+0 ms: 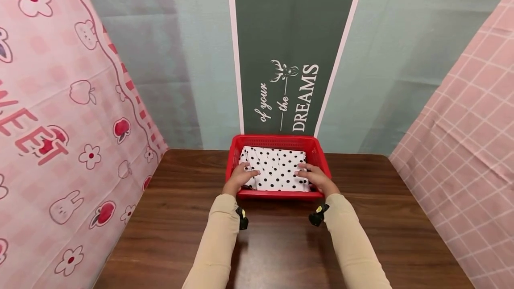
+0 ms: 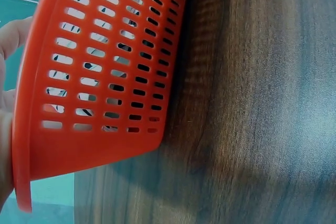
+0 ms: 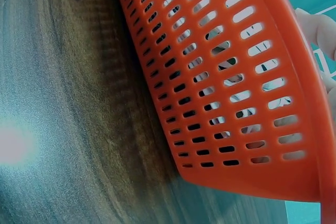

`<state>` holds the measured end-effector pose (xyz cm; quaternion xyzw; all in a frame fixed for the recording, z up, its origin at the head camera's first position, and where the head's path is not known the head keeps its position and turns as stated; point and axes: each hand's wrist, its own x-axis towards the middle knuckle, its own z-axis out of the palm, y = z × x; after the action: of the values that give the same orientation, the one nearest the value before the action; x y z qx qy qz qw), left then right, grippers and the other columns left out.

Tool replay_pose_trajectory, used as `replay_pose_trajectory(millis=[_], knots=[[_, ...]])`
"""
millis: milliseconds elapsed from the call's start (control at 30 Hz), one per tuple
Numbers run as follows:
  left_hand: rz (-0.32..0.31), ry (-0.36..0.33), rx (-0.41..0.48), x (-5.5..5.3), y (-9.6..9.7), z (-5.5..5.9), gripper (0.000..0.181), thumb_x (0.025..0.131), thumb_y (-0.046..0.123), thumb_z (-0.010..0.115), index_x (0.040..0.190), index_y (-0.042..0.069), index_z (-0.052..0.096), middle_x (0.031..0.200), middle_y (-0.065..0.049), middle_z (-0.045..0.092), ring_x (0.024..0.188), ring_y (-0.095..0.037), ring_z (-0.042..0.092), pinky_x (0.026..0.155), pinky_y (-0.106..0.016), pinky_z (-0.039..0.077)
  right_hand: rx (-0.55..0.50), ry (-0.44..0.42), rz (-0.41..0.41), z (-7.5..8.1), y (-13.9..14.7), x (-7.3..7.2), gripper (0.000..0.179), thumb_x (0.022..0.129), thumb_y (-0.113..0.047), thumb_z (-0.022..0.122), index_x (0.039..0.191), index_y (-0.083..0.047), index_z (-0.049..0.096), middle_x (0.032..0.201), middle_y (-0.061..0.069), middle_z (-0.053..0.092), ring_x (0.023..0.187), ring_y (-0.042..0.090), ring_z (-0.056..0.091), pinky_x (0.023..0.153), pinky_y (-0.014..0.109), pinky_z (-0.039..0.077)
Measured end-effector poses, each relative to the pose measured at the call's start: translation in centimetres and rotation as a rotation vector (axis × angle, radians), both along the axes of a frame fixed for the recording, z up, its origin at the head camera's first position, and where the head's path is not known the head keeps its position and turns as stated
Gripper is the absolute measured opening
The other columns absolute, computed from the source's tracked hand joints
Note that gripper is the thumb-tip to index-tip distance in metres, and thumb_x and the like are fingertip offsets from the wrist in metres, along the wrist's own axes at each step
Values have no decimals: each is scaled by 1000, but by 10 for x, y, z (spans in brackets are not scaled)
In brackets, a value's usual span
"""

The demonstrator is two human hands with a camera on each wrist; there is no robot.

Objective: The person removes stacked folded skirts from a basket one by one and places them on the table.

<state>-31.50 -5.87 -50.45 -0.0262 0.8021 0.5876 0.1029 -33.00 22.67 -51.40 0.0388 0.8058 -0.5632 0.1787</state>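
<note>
A red plastic basket (image 1: 281, 194) with slotted sides stands on the table. Inside it lies a folded white cloth (image 1: 277, 171) with black dots, almost filling the width. My left hand (image 1: 241, 176) reaches over the basket's near left corner, its extended fingers resting on the cloth's left edge. Over the near right corner comes my right hand (image 1: 317, 177), fingers spread on the cloth's right edge. In both wrist views the basket wall (image 2: 100, 77) covers most of each hand. White fabric shows through the slots in the right wrist view's basket side (image 3: 247, 129).
The brown wooden table (image 1: 273, 244) extends around the basket. Behind it hangs a green and grey-blue curtain (image 1: 289, 21) with white lettering, close to the basket's far rim. Pink patterned cloths (image 1: 80, 124) hang along the left and right sides.
</note>
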Motion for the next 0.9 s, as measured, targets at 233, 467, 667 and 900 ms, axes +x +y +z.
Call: replay_pose_trajectory(millis=[233, 467, 667, 900], knots=[[11, -121, 21, 4, 0, 1, 78, 81, 22, 70, 141, -6, 29, 144, -23, 30, 127, -34, 33, 101, -45, 31, -7, 7, -10, 1, 0, 1, 53, 87, -30, 64, 131, -5, 50, 134, 20, 43, 116, 34, 42, 83, 48, 42], [-48, -178, 31, 3, -4, 4, 82, 80, 28, 71, 142, -5, 28, 145, -20, 29, 121, -33, 37, 99, -44, 34, -43, 40, -8, 2, -2, -2, 49, 88, -26, 64, 129, -3, 51, 132, 20, 45, 115, 34, 43, 91, 50, 37], [-72, -176, 135, 3, -5, 3, 81, 84, 25, 67, 143, -7, 22, 146, -22, 24, 126, -34, 33, 101, -46, 31, -61, 51, -14, -1, -1, -3, 47, 88, -21, 63, 128, -1, 51, 126, 21, 50, 111, 33, 47, 94, 46, 38], [-68, -164, 184, 1, -6, 3, 76, 86, 29, 66, 145, 3, 27, 144, -18, 30, 126, -36, 34, 97, -52, 34, -142, 7, -22, -1, 0, -3, 49, 89, -17, 62, 132, -1, 48, 133, 21, 42, 113, 33, 45, 93, 43, 42]])
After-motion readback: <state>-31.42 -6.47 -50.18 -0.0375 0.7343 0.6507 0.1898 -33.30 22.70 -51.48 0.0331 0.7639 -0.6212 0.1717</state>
